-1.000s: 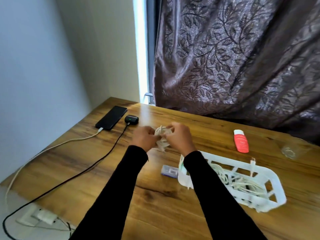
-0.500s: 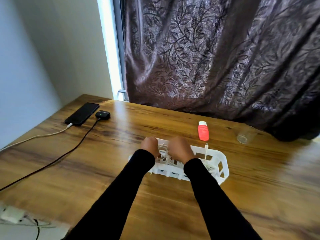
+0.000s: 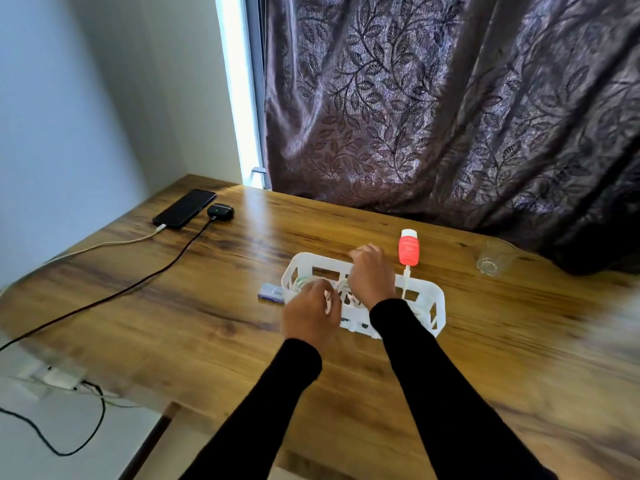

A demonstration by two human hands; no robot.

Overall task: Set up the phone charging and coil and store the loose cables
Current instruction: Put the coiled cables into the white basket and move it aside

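Two hands were over the white basket (image 3: 437, 308): your left hand (image 3: 309, 315) at its near-left end, your right hand (image 3: 371, 276) reaching across its middle toward the far rim. Between them lay the white coiled cables (image 3: 341, 295), down inside the basket and directly under your fingers. Your left hand's fingers were loosely curled above the coils; whether they pinched a strand, I could not tell. Your right hand's fingers curled down at the far rim, and their grip was hidden as well.

The basket's long axis ran left to right across the tabletop (image 3: 214, 327), angling a little nearer toward the right. One cable end with a white plug (image 3: 407, 271) stood up at the far-right rim, just beside your right hand, so that hand was the nearer one for tucking it in, by my judgement.

Counted: one basket, one phone (image 3: 185, 208) at the far left with a white cable (image 3: 114, 243) in its near end, one black earbud case (image 3: 220, 212) beside it on a black cable (image 3: 152, 271), one red bottle (image 3: 409, 248), one clear glass (image 3: 493, 258), one small blue-and-white box (image 3: 271, 293) touching the basket's left end. How many cables the basket held was too tangled to count.
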